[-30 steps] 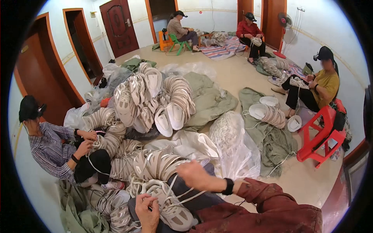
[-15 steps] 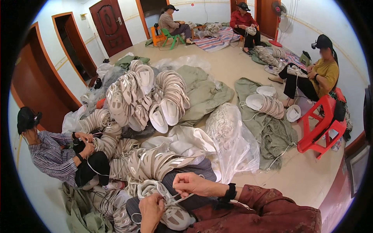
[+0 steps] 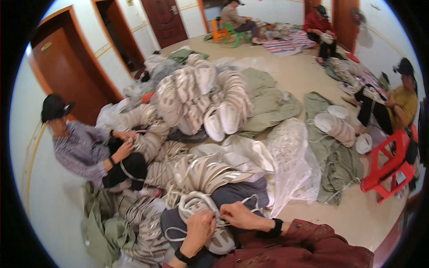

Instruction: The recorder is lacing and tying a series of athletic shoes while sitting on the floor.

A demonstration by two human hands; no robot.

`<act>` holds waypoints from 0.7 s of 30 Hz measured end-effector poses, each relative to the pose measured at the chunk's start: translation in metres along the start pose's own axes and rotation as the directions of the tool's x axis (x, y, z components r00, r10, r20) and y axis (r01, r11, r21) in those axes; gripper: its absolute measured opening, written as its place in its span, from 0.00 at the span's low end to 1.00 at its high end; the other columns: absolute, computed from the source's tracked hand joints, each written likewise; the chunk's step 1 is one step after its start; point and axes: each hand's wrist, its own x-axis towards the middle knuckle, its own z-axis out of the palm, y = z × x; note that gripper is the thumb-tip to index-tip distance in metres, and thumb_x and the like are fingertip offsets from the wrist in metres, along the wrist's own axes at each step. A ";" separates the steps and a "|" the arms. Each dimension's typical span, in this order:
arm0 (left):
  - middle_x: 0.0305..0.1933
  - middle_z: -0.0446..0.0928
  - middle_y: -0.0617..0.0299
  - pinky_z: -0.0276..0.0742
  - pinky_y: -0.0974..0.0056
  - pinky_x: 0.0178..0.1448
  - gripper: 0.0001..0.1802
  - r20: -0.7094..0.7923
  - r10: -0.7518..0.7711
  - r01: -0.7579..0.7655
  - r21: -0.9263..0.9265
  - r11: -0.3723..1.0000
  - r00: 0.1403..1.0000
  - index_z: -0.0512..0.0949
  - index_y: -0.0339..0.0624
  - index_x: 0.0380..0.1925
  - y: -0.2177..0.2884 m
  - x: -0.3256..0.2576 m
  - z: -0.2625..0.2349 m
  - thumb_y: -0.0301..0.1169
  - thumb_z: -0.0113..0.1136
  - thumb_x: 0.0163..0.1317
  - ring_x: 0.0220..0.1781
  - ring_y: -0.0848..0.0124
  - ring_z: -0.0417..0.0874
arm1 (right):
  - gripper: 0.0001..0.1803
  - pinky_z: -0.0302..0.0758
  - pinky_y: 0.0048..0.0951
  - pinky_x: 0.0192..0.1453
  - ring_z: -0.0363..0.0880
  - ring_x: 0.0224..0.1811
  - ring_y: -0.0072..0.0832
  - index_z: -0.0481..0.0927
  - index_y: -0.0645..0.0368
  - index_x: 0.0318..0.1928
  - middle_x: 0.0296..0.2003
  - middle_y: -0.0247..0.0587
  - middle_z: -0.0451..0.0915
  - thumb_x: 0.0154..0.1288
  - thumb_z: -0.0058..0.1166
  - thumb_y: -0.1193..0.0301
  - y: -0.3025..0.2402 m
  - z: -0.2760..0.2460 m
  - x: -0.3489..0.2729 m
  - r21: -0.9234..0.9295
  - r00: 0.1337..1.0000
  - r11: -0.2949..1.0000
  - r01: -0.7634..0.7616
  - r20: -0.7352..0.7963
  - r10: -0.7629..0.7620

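Note:
A beige and white sneaker upper (image 3: 222, 243) rests across my lap, its padded collar turned away from me and its toe toward me. My left hand (image 3: 201, 228) is closed over the lacing area, fingers pinched on the lace there. Just to its right, my right hand (image 3: 238, 215) pinches the white shoelace (image 3: 171, 233) near the eyelets. The fingertips of both hands almost meet, and the exact grip is partly hidden. One lace loop hangs left of the shoe; another stretch curves behind my right hand.
Stacked shoe uppers (image 3: 201, 173) lie just beyond my knees, with a larger pile (image 3: 185, 91) behind. A clear plastic bag (image 3: 290, 165) holds pale laces. A co-worker (image 3: 89, 147) sits close at left; others sit farther off. A red stool (image 3: 389, 165) stands at right.
The view has swung left, shifting the room rightward in the picture. My left hand has moved from the shoe's side onto its lacing, and my right hand has come closer to it.

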 end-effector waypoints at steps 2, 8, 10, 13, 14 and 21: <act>0.33 0.79 0.51 0.77 0.51 0.40 0.06 0.008 0.029 -0.029 -0.020 0.999 1.000 0.80 0.39 0.33 -0.001 0.002 0.001 0.27 0.61 0.55 0.37 0.51 0.82 | 0.05 0.76 0.45 0.34 0.81 0.31 0.54 0.78 0.65 0.32 0.26 0.57 0.80 0.59 0.56 0.75 -0.001 -0.002 0.001 -0.022 0.999 0.999 -0.027 -0.032 0.027; 0.32 0.78 0.50 0.76 0.50 0.39 0.06 -0.006 -0.016 0.016 -0.061 0.998 1.000 0.80 0.38 0.33 0.006 -0.006 -0.001 0.26 0.61 0.56 0.36 0.49 0.82 | 0.07 0.76 0.37 0.32 0.82 0.25 0.43 0.79 0.69 0.31 0.23 0.54 0.80 0.60 0.59 0.76 -0.003 0.001 0.004 0.019 0.996 0.997 -0.081 0.032 0.080; 0.32 0.78 0.50 0.76 0.49 0.38 0.05 0.014 -0.037 0.038 -0.069 0.997 0.999 0.80 0.37 0.32 0.005 -0.004 0.000 0.26 0.61 0.55 0.36 0.49 0.81 | 0.06 0.76 0.37 0.32 0.82 0.26 0.44 0.79 0.68 0.31 0.23 0.55 0.80 0.60 0.59 0.76 -0.001 0.001 0.003 0.048 0.994 0.994 -0.097 0.052 0.095; 0.31 0.78 0.50 0.76 0.49 0.38 0.05 0.043 -0.033 0.036 -0.068 0.997 0.999 0.80 0.37 0.29 -0.001 -0.009 0.005 0.27 0.61 0.54 0.36 0.49 0.81 | 0.06 0.75 0.38 0.32 0.81 0.27 0.47 0.79 0.68 0.32 0.24 0.55 0.79 0.60 0.58 0.75 -0.002 0.004 -0.005 0.085 0.998 0.995 -0.054 0.049 0.050; 0.31 0.78 0.49 0.76 0.49 0.38 0.05 0.008 -0.020 0.021 -0.076 0.997 1.000 0.80 0.37 0.28 -0.002 -0.009 0.007 0.27 0.61 0.54 0.35 0.48 0.81 | 0.06 0.75 0.39 0.33 0.81 0.27 0.48 0.78 0.67 0.32 0.24 0.55 0.78 0.61 0.58 0.75 -0.002 0.004 -0.008 0.102 0.999 0.995 -0.014 0.030 0.011; 0.25 0.75 0.48 0.75 0.48 0.34 0.03 -0.138 -0.057 0.051 -0.048 0.998 0.989 0.77 0.38 0.23 -0.003 0.002 0.004 0.26 0.59 0.50 0.30 0.47 0.81 | 0.03 0.74 0.25 0.31 0.78 0.26 0.19 0.81 0.65 0.36 0.26 0.38 0.81 0.65 0.56 0.77 0.000 -0.018 0.017 0.196 0.995 0.978 -0.067 -0.063 0.081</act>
